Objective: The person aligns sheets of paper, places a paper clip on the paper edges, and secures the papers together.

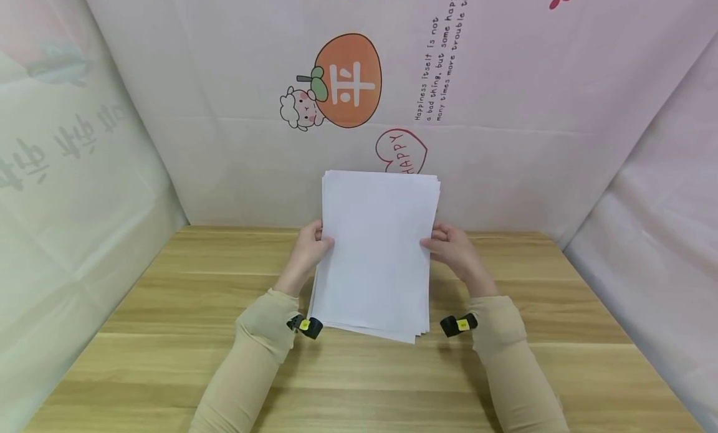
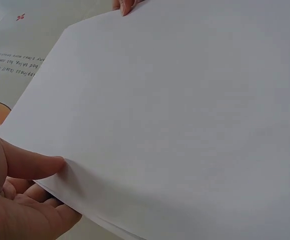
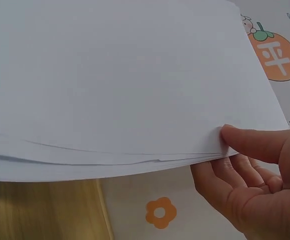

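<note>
Between my two hands a stack of white paper sheets (image 1: 376, 252) is held up, its blank front facing me. My left hand (image 1: 310, 249) pinches the stack's left edge, thumb on the front and fingers behind. On the opposite edge my right hand (image 1: 455, 251) grips it the same way. Seen from the right wrist, the sheets (image 3: 125, 85) fan slightly apart along their edge by the thumb. The bottom corners are uneven, with several sheets sticking out past one another. In the left wrist view the paper (image 2: 174, 110) fills most of the picture.
Below lies a wooden table (image 1: 359, 389). A printed cloth (image 1: 235, 159) with orange fruit drawings hangs behind it, and pale cloth (image 1: 73, 190) stands at both sides. Each sleeved wrist carries a small black camera, the left camera (image 1: 305, 326) close to the paper's lower corner.
</note>
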`<act>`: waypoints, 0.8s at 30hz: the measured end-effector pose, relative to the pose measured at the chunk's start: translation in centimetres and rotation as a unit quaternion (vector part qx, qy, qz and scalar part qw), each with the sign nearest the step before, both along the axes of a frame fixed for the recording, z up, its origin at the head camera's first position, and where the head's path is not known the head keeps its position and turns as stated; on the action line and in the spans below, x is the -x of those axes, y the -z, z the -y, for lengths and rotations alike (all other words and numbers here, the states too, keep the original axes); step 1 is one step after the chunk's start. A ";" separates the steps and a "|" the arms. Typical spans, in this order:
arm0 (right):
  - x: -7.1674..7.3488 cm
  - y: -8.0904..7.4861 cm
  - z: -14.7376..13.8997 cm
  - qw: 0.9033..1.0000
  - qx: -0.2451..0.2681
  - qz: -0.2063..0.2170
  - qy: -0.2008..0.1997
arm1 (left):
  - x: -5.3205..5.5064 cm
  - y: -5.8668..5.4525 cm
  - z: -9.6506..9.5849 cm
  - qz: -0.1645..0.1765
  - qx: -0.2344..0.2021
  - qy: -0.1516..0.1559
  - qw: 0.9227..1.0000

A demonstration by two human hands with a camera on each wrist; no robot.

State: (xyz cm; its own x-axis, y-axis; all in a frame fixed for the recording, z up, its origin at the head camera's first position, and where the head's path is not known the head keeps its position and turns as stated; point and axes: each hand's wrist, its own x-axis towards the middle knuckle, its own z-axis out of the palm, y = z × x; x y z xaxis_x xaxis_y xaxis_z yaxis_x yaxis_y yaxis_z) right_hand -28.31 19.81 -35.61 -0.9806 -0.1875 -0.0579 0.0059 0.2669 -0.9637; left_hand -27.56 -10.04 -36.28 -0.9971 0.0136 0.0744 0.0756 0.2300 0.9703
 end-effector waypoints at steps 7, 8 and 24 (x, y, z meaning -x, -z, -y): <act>-0.1 -0.3 0.2 1.000 -0.002 -0.010 0.027 | 0.0 -0.3 -0.1 -0.012 -0.009 -0.006 1.000; -0.1 -0.4 0.2 1.000 -0.001 -0.011 0.028 | 0.0 -0.3 -0.1 -0.014 -0.011 -0.007 1.000; -0.3 -0.6 0.5 0.999 0.032 -0.028 0.027 | -0.2 -0.8 -0.2 -0.050 -0.038 -0.008 0.998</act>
State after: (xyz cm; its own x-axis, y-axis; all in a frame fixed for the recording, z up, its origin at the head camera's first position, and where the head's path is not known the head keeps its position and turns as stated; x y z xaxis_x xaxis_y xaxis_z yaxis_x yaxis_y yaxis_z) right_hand -27.97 19.30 -35.00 -0.9908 -0.1352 0.0077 -0.0357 0.2063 -0.9778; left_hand -27.34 -9.80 -35.50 -0.9848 -0.0119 0.1732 0.1691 0.1585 0.9728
